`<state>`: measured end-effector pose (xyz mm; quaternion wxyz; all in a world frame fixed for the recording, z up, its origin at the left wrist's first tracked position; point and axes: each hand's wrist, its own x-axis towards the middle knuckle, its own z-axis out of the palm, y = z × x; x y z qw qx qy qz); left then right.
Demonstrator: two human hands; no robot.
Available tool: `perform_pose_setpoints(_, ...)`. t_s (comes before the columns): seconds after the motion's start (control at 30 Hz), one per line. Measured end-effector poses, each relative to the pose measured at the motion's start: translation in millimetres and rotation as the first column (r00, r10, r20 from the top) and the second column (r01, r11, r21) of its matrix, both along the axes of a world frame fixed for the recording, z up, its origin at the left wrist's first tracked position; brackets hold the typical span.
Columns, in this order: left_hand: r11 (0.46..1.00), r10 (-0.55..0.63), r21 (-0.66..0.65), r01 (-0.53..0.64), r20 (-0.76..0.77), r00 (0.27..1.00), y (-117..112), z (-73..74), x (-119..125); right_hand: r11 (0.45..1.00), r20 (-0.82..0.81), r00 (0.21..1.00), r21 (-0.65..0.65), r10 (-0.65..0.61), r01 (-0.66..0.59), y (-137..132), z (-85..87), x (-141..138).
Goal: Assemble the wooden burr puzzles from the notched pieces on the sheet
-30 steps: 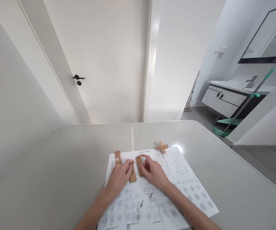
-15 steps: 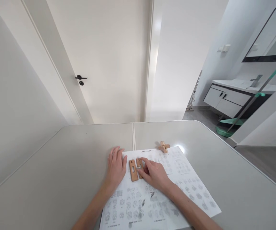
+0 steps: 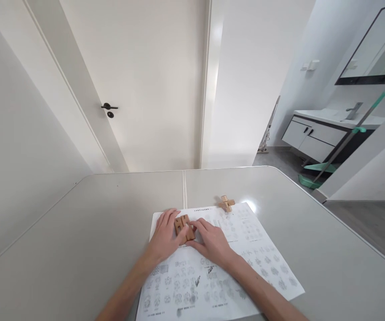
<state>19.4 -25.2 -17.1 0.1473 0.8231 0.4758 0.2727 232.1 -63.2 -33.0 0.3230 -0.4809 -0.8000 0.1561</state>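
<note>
2 slats lie paired under both hands

The left slat (image 3: 178, 222) and right slat (image 3: 190, 234) lie flat, side by side on the printed sheet (image 3: 209, 281), their edges apparently touching. So the lining-up looks done, or nearly so; the slats do not look interlocked, and any further fitting is left open.

The left hand (image 3: 165, 236) lies along the left slat's outer side, fingers extended, thumb laid over the wood; whether it grips, I cannot tell. The right hand (image 3: 212, 243) bends its index finger and thumb around the right slat, seemingly holding its outer edge and lower end.

The cross (image 3: 226, 203), its pieces crossed together, sits apart at the sheet's far edge, untouched by either hand.
</note>
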Motion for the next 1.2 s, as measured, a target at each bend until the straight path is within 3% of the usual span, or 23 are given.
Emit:
perform_pose_setpoints(0.13, 0.992, -0.126, -0.019, 0.124, -0.118, 0.985, 1.8, 1.4, -4.6, 0.996, -0.051, 0.997, -0.058, 0.062, -0.065, -1.3, 4.6, 3.4)
perform_pose_setpoints(0.27, 0.987, -0.157, -0.055, 0.149, -0.206, 0.966, 5.4, 2.5, -10.0, 0.986, -0.119, 0.982, -0.068, 0.145, -0.153, -3.2, 9.5, 6.0)
perform_pose_setpoints(0.47, 0.991, -0.107, 0.047, 0.123, -0.259, 0.960, 4.7, 2.2, -9.5, 0.986, -0.158, 0.979, -0.084, 0.129, -0.143, -4.6, 10.2, 4.4)
perform_pose_setpoints(0.6, 0.992, -0.002, 0.120, 0.035, -0.260, 0.966, 7.6, -0.6, -8.2, 0.982, -0.243, 0.965, -0.137, 0.094, -0.130, -4.9, 8.9, 4.7)
perform_pose_setpoints(0.7, 0.981, 0.141, 0.165, -0.102, -0.250, 0.958, 12.3, -5.9, -9.8, 0.979, -0.360, 0.933, -0.182, 0.018, -0.089, -1.8, 6.1, 5.1)
perform_pose_setpoints(0.83, 0.951, 0.281, 0.203, -0.232, -0.255, 0.925, 15.8, -11.7, -12.3, 0.962, -0.523, 0.828, -0.265, -0.203, 0.069, 4.6, 4.3, 6.9)
perform_pose_setpoints(1.03, 0.940, 0.308, 0.245, -0.238, -0.304, 0.901, 13.8, -12.0, -12.4, 0.882, -0.651, 0.603, -0.411, -0.461, 0.230, 10.4, 7.0, 20.0)
perform_pose_setpoints(1.2, 0.924, 0.300, 0.319, -0.212, -0.260, 0.918, 11.7, -9.1, -9.1, 0.847, -0.660, 0.546, -0.487, -0.517, 0.213, 18.8, -1.1, 30.9)
